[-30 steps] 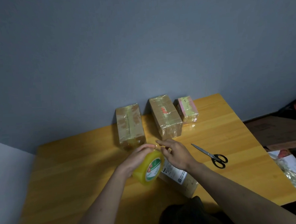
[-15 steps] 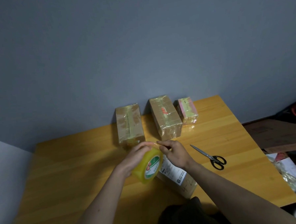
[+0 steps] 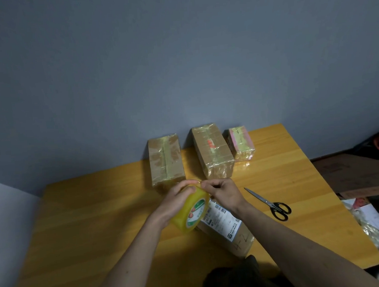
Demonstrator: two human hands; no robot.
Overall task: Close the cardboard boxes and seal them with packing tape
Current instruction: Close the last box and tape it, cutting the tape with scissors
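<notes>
My left hand (image 3: 176, 197) grips a yellow roll of packing tape (image 3: 191, 212) and holds it above the table. My right hand (image 3: 223, 193) pinches at the top edge of the roll with curled fingers. Under both hands lies a cardboard box (image 3: 227, 227) with a white shipping label, its far end hidden by the roll. Three taped boxes stand in a row at the back: a brown one (image 3: 165, 160) on the left, a brown one (image 3: 212, 149) in the middle, and a small pink one (image 3: 241, 142) on the right.
Black-handled scissors (image 3: 269, 202) lie on the wooden table (image 3: 89, 214) to the right of my hands. A grey wall rises behind the boxes. Past the table's right edge lie a brown board (image 3: 357, 174) and plastic wrapping (image 3: 373, 226).
My right hand's fingers have curled from stretched out to a pinch on the roll's edge. Both hands and the roll have barely shifted.
</notes>
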